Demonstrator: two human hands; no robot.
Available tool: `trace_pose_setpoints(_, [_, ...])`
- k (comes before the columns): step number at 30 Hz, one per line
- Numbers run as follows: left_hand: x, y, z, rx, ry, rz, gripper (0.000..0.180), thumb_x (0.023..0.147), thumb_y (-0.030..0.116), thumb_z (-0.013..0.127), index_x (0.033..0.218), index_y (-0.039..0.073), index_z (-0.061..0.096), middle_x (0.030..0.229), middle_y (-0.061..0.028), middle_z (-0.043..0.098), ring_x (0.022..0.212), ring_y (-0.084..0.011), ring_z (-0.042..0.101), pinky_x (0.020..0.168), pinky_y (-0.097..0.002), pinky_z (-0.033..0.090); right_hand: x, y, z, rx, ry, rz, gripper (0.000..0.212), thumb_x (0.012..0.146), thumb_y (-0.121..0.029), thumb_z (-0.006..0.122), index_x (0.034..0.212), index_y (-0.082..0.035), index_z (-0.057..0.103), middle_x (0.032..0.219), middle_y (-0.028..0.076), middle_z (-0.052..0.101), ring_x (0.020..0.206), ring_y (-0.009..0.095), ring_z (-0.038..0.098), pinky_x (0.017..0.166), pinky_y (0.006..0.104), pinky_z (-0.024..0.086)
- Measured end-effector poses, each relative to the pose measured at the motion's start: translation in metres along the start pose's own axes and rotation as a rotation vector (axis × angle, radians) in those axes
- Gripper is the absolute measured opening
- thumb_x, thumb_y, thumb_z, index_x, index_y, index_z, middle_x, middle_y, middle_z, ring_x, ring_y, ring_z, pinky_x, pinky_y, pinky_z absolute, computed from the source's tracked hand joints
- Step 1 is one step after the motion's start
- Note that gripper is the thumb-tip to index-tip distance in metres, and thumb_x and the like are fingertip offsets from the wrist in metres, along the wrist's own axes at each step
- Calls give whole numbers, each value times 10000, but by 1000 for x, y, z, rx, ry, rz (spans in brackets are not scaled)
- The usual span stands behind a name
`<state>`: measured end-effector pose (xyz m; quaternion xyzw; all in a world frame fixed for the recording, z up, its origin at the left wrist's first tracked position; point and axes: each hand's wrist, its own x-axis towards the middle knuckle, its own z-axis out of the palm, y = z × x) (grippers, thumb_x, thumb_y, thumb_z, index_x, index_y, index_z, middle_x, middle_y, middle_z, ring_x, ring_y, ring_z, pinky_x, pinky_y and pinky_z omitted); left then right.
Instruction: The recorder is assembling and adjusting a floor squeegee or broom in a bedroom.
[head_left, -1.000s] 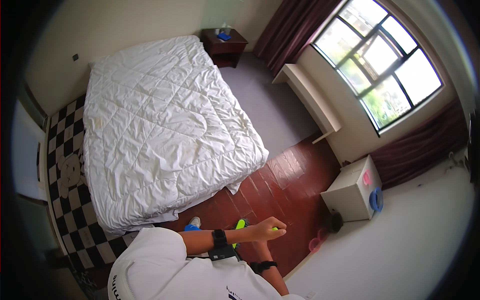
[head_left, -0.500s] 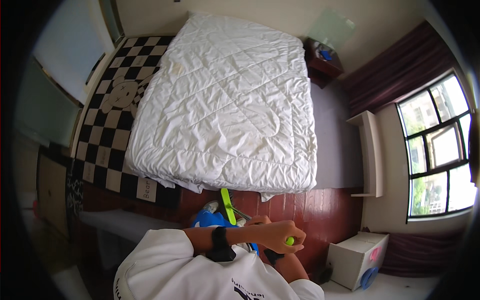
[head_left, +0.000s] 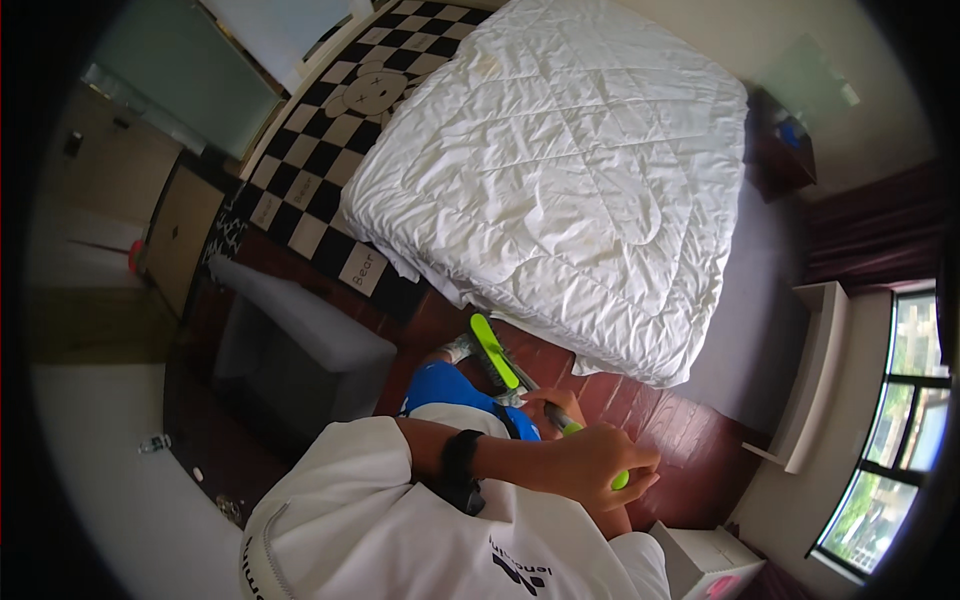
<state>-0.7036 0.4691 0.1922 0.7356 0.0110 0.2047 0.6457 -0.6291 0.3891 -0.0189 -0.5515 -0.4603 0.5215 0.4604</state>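
A: Starting at nine o'clock and seeing what?

B: Seeing a grey bench, padded and boxy with soft edges (probably parked there as a foot-of-bed seat). Toward eleven, noticing a chequered cover in black and white, lying flat.

A: And moving toward twelve?

B: Looking at a white quilt, puffy, stitched in diamonds, creasing and drooping over the mattress edge under its own weight.

A: Holding what, at six?

B: Gripping a long brush: a flat lime-green paddle backed with a dark strip, a thin grey shaft, a rubbery green end. Reaching across the white shirt with the left hand, the fingers wrapping tight around that green end, likely for leverage. Catching only the curled fingers of the right hand, pressing round the shaft higher up and apparently steadying it.

A: Pointing where?

B: Angling the paddle up toward eleven, from the hands toward the quilt's hanging corner, above dark red glossy floorboards, just beside something blue.

A: Finishing rightward?

B: Passing a dark nightstand at one, a white shelf at three, a paned window at four and a white box at five.
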Motion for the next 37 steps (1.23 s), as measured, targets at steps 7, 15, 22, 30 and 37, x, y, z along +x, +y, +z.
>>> trace_pose_setpoints(7, [-9,30,-28,170,264,27,130,841,111,624,764,36,550,565,-99,583,490,-265,590,487,-371,420,48,-33,8,-2,-228,-226,250,753,-8,605,993,-1,677,499,6,502,441,78,474,482,260,404])
trace_pose_setpoints(15, [-48,39,-101,192,300,27,120,795,124,632,765,31,563,609,-115,600,536,-300,616,498,-379,466,139,-78,77,110,-442,-258,192,827,-95,627,970,26,668,560,25,536,522,94,517,538,257,420])
trace_pose_setpoints(22, [-93,47,-205,347,372,-16,120,784,123,592,715,34,549,536,-138,553,501,-341,586,489,-418,450,245,-93,157,60,-554,-191,201,796,-9,585,984,12,652,758,85,601,674,151,591,627,280,451])
trace_pose_setpoints(30, [-124,41,-303,368,374,-151,121,764,148,594,716,37,607,552,-185,565,502,-365,577,513,-460,436,344,-94,230,-130,-568,-338,143,867,-4,606,1004,-15,646,850,109,606,745,181,605,675,289,464])
trace_pose_setpoints(37, [-118,22,-398,443,473,-168,51,757,85,585,743,38,599,557,-140,584,514,-324,602,495,-403,454,436,-93,261,-16,-613,-369,131,897,-32,591,1014,-28,650,836,92,608,723,173,593,654,280,463])
